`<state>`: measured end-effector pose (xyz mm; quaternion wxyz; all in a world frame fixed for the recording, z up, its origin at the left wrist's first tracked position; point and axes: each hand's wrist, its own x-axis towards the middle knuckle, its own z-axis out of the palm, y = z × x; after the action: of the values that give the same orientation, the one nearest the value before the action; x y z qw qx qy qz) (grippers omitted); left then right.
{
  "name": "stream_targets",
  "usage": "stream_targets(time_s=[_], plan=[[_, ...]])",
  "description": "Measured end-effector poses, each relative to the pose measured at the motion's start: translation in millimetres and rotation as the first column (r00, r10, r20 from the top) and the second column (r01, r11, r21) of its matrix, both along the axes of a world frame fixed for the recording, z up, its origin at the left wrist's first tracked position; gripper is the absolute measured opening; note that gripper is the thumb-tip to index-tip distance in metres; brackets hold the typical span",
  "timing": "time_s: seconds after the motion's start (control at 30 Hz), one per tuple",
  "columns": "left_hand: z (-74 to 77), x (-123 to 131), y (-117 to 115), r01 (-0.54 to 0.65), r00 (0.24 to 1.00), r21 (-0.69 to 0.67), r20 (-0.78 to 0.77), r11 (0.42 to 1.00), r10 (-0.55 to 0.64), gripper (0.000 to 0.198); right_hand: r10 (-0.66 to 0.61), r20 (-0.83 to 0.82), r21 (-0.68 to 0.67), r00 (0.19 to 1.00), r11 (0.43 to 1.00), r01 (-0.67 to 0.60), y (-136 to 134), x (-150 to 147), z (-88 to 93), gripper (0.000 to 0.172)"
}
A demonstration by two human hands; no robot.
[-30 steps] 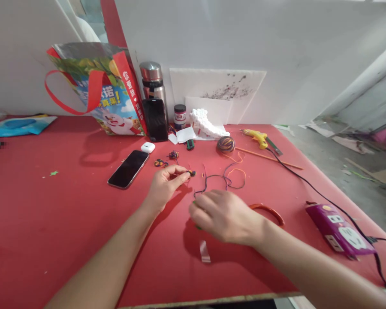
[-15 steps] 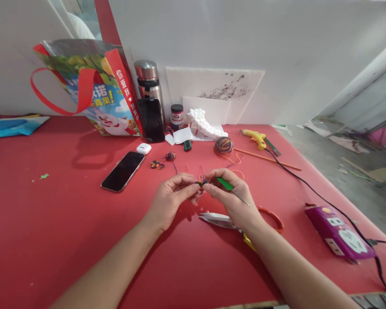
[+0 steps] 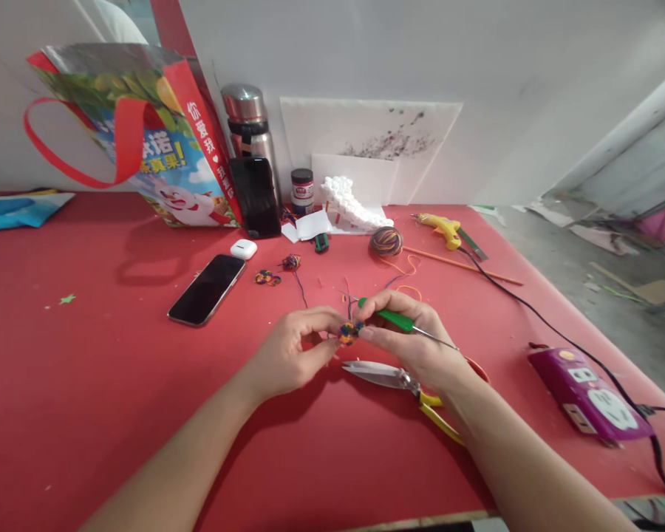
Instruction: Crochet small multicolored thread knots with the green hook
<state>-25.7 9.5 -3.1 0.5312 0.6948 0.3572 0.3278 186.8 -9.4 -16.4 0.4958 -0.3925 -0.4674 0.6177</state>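
Note:
My left hand (image 3: 291,351) pinches a small multicoloured yarn knot (image 3: 348,332) between thumb and fingertips, just above the red table (image 3: 89,399). My right hand (image 3: 410,343) meets it from the right, fingertips on the same knot, and carries a green-handled crochet hook (image 3: 399,322) whose metal shaft sticks out to the right. Thin yarn strands trail from the knot toward the back. Scissors (image 3: 391,378) with yellow handles lie on the table under my right wrist.
A black phone (image 3: 206,289), a white earbud case (image 3: 244,249), two small yarn knots (image 3: 267,278), a yarn ball (image 3: 386,241), a yellow glue gun (image 3: 442,228), a purple power strip (image 3: 592,395) with black cable, a printed bag (image 3: 144,140) and a steel flask (image 3: 247,129) stand around.
My right hand picked the green crochet hook off the table and rose to join my left hand at the knot. Both hands then drew nearer to me. The scissors became visible.

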Motion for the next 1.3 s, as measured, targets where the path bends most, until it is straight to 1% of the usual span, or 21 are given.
stream_targets(time_s=[0.07, 0.1, 0.17, 0.23, 0.33, 0.47, 0.53, 0.7, 0.77, 0.83, 0.93, 1.0, 1.07, 1.13, 1.2, 1.3], plan=[[-3.3, 4.4, -0.4, -0.019, 1.000, -0.056, 0.014, 0.998, 0.020, 0.012, -0.007, 0.015, -0.005, 1.000, 1.000, 0.007, -0.7, -1.4, 0.5, 0.017], [-5.0, 5.6, -0.2, -0.048, 0.998, -0.059, 0.025, 0.997, 0.050, 0.011, -0.018, 0.013, -0.004, 1.000, 1.000, 0.018, -0.7, -2.6, 0.7, 0.017], [-7.1, 6.7, 0.0, -0.139, 0.989, -0.023, 0.057, 0.990, 0.140, 0.010, -0.049, -0.008, -0.008, 0.999, 0.999, 0.049, -0.1, -5.7, 0.6, 0.018], [-7.0, 7.3, -0.8, -0.244, 0.965, 0.010, 0.102, 0.970, 0.241, 0.011, -0.090, -0.028, -0.037, 0.996, 0.995, 0.089, 1.2, -9.2, 0.1, 0.020], [-4.3, 10.2, -4.1, -0.320, 0.929, -0.033, 0.184, 0.947, 0.320, 0.015, -0.135, -0.048, -0.099, 0.990, 0.987, 0.130, 3.3, -14.3, -0.3, 0.027], [-3.2, 17.5, -8.5, -0.299, 0.895, -0.128, 0.307, 0.946, 0.324, 0.011, -0.129, -0.089, -0.126, 0.988, 0.985, 0.118, 3.2, -19.3, -0.2, 0.031], [-4.3, 20.0, -9.3, -0.290, 0.883, -0.164, 0.333, 0.943, 0.330, 0.012, -0.139, -0.096, -0.112, 0.986, 0.985, 0.128, 2.1, -20.8, -0.8, 0.031], [-7.8, 19.3, -8.6, -0.297, 0.851, -0.290, 0.352, 0.910, 0.390, 0.016, -0.150, -0.039, -0.032, 0.988, 0.988, 0.149, -0.3, -18.5, -3.3, 0.028], [-9.0, 18.0, -8.0, -0.301, 0.846, -0.323, 0.344, 0.897, 0.408, 0.018, -0.197, 0.012, 0.028, 0.980, 0.980, 0.197, -0.9, -13.8, -1.3, 0.026], [-10.0, 17.1, -7.2, -0.303, 0.843, -0.348, 0.337, 0.887, 0.420, 0.021, -0.266, 0.033, 0.092, 0.963, 0.961, 0.262, -1.6, -7.2, 3.4, 0.032], [-10.4, 16.0, -4.8, -0.272, 0.830, -0.410, 0.359, 0.871, 0.428, 0.024, -0.318, -0.025, 0.145, 0.948, 0.937, 0.318, -2.8, 2.5, 12.0, 0.052], [-9.5, 15.0, -2.6, -0.256, 0.812, -0.462, 0.373, 0.849, 0.448, 0.027, -0.311, -0.038, 0.172, 0.950, 0.934, 0.313, -4.0, 6.2, 15.5, 0.063], [-8.5, 13.7, -0.5, -0.259, 0.800, -0.506, 0.365, 0.823, 0.476, 0.031, -0.286, -0.013, 0.191, 0.958, 0.940, 0.283, -5.5, 7.1, 15.7, 0.069], [-8.0, 12.5, 0.6, -0.267, 0.799, -0.529, 0.346, 0.806, 0.492, 0.033, -0.243, 0.010, 0.202, 0.970, 0.950, 0.236, -7.4, 6.0, 13.4, 0.067], [-7.9, 11.8, 0.8, -0.279, 0.801, -0.518, 0.339, 0.809, 0.493, 0.032, -0.207, 0.016, 0.215, 0.978, 0.956, 0.199, -9.1, 4.6, 10.3, 0.059], [-7.4, 11.8, -0.4, -0.316, 0.815, -0.414, 0.342, 0.854, 0.467, 0.024, -0.198, 0.035, 0.260, 0.979, 0.948, 0.183, -10.6, 3.8, 7.7, 0.042]])
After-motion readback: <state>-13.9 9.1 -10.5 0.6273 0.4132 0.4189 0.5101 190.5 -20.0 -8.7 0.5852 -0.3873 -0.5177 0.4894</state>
